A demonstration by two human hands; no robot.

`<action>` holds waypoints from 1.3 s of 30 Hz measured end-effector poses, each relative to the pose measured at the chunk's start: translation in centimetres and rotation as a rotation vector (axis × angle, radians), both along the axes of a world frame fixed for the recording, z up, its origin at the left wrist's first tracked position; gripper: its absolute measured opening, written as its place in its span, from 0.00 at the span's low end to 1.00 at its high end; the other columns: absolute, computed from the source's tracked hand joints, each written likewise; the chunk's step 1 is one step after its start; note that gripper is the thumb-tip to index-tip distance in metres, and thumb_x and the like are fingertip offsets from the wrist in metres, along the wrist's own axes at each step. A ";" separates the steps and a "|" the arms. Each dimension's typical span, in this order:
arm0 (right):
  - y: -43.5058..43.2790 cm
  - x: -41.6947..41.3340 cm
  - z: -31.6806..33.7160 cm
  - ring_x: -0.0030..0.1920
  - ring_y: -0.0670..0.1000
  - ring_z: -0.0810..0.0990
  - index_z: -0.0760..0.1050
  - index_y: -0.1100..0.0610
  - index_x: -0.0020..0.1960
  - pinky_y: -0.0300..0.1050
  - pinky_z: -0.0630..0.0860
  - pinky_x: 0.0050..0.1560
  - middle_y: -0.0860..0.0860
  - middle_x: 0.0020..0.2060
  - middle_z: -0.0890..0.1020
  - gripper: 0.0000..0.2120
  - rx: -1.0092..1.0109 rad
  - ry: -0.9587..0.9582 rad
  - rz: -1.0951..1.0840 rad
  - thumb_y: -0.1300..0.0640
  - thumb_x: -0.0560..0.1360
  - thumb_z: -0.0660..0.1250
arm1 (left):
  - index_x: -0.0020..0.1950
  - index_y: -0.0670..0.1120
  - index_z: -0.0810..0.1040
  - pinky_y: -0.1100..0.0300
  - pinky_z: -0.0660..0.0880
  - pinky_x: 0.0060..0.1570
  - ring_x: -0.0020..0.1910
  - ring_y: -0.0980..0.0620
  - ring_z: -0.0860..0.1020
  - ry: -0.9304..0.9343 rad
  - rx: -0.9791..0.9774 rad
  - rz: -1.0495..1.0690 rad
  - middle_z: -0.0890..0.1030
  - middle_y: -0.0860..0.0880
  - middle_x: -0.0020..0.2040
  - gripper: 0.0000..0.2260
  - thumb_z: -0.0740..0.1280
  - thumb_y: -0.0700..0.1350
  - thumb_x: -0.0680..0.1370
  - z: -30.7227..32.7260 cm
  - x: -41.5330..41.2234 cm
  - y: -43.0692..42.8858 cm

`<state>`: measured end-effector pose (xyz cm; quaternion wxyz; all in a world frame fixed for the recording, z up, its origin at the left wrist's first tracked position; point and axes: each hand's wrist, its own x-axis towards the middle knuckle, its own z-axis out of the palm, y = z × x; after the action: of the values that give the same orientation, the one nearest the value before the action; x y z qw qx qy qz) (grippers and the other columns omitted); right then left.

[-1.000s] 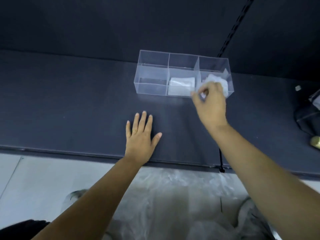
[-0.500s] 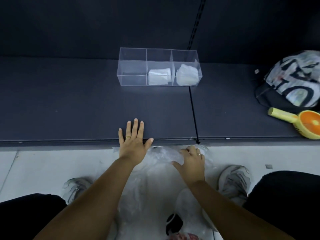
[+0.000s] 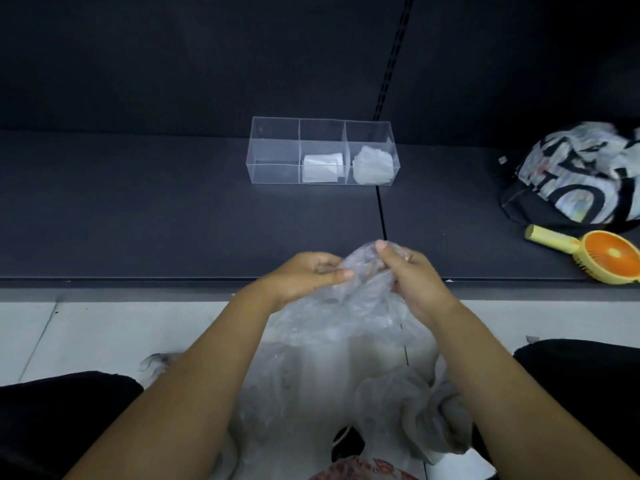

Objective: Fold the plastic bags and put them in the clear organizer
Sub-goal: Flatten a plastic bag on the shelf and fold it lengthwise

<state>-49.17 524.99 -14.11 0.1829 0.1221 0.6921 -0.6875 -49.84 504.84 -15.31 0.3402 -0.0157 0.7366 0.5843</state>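
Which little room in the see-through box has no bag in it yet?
The left compartment of the clear organizer is bare. The middle one holds a flat folded bag, and the right one holds a crinkly folded bag.

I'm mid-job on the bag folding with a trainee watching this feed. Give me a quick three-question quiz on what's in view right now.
1. Multiple choice: which compartment of the clear three-compartment plastic organizer holds no folded bag? A left, B middle, C right.
2. True or false: the left hand and the right hand both grip the crumpled clear plastic bag.
3. Fill in: the orange-and-yellow handheld fan lies on the dark shelf to the ____ of the organizer.
Key: 1 A; 2 true; 3 right.
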 end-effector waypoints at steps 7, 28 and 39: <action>1.8 0.9 2.6 0.18 0.45 0.63 0.74 0.54 0.33 0.34 0.62 0.20 0.47 0.19 0.68 0.15 -0.107 -0.022 -0.108 0.44 0.71 0.70 | 0.43 0.49 0.83 0.62 0.73 0.34 0.33 0.53 0.78 0.019 0.044 0.439 0.84 0.50 0.39 0.09 0.70 0.54 0.75 2.0 0.8 -0.9; 4.9 -1.0 4.2 0.65 0.50 0.75 0.66 0.50 0.71 0.51 0.68 0.68 0.50 0.64 0.76 0.46 0.136 -0.294 0.311 0.25 0.61 0.63 | 0.46 0.48 0.84 0.56 0.69 0.57 0.51 0.53 0.75 0.903 -0.282 -0.126 0.80 0.55 0.50 0.03 0.73 0.43 0.73 7.3 5.0 4.6; 2.0 0.0 1.9 0.38 0.50 0.81 0.74 0.62 0.64 0.42 0.77 0.42 0.54 0.41 0.83 0.19 -0.134 -0.052 0.070 0.72 0.74 0.65 | 0.50 0.56 0.83 0.63 0.74 0.58 0.54 0.59 0.80 0.189 -0.024 -0.308 0.83 0.57 0.52 0.12 0.76 0.56 0.69 6.8 4.1 0.5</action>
<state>-49.13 526.96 -12.23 0.2325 0.1028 0.6435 -0.7220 -45.71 505.35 -8.51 0.3545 0.1483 0.7659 0.5154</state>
